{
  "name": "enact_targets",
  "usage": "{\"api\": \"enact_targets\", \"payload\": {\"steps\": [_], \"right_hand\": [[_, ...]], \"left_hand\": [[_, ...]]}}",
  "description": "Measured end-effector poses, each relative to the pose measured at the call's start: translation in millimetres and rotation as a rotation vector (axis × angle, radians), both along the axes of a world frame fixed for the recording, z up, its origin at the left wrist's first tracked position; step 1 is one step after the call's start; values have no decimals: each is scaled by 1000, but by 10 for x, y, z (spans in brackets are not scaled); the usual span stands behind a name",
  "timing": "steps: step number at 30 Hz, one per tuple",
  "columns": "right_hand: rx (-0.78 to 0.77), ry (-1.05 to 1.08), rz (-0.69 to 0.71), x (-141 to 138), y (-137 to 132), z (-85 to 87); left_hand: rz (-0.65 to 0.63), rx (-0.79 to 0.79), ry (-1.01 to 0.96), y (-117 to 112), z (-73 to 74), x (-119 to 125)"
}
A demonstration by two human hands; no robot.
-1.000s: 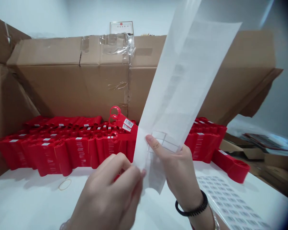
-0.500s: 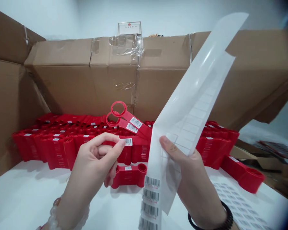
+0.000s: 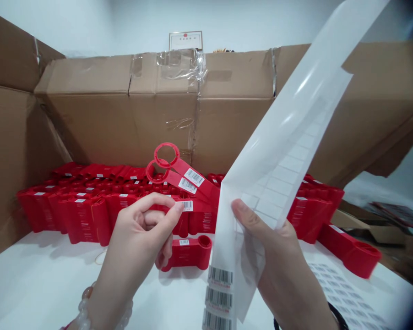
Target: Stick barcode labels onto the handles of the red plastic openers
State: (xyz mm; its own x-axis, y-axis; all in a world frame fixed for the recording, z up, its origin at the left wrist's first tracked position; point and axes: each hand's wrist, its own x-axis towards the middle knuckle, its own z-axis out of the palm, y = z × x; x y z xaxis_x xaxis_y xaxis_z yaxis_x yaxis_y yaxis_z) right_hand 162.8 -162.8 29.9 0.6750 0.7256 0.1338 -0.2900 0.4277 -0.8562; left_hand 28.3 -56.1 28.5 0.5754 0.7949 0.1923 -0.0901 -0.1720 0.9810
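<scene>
My left hand point(image 3: 138, 233) pinches a small white barcode label point(image 3: 186, 206) at its fingertips, in front of a packed row of red plastic items point(image 3: 76, 215). My right hand point(image 3: 278, 261) grips a long white paper label strip point(image 3: 278, 165), which runs up to the top right. Printed barcode labels point(image 3: 218, 298) hang on its lower end. Two red ring-ended pieces point(image 3: 182, 172) with barcode labels lean on the row. A red spool-shaped piece point(image 3: 187, 253) with a white label lies on the table below my left hand, its lower edge partly hidden.
The red row stands inside a large opened cardboard box point(image 3: 106, 119) on a white table point(image 3: 31, 270). A printed barcode sheet point(image 3: 344, 288) lies at the right, with a rubber band point(image 3: 100, 258) at the left. A framed certificate point(image 3: 186, 40) stands behind.
My left hand has moved left, away from the strip, with the label at its fingertips. This uncovers the red spool-shaped piece. The strip now stands more to the right, with its barcodes showing.
</scene>
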Motion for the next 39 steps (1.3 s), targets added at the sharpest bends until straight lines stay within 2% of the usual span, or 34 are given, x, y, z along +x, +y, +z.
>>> {"api": "enact_targets", "payload": {"steps": [39], "right_hand": [[-21, 19, -39, -68, -12, 51]], "left_hand": [[20, -12, -7, -10, -38, 27]]}}
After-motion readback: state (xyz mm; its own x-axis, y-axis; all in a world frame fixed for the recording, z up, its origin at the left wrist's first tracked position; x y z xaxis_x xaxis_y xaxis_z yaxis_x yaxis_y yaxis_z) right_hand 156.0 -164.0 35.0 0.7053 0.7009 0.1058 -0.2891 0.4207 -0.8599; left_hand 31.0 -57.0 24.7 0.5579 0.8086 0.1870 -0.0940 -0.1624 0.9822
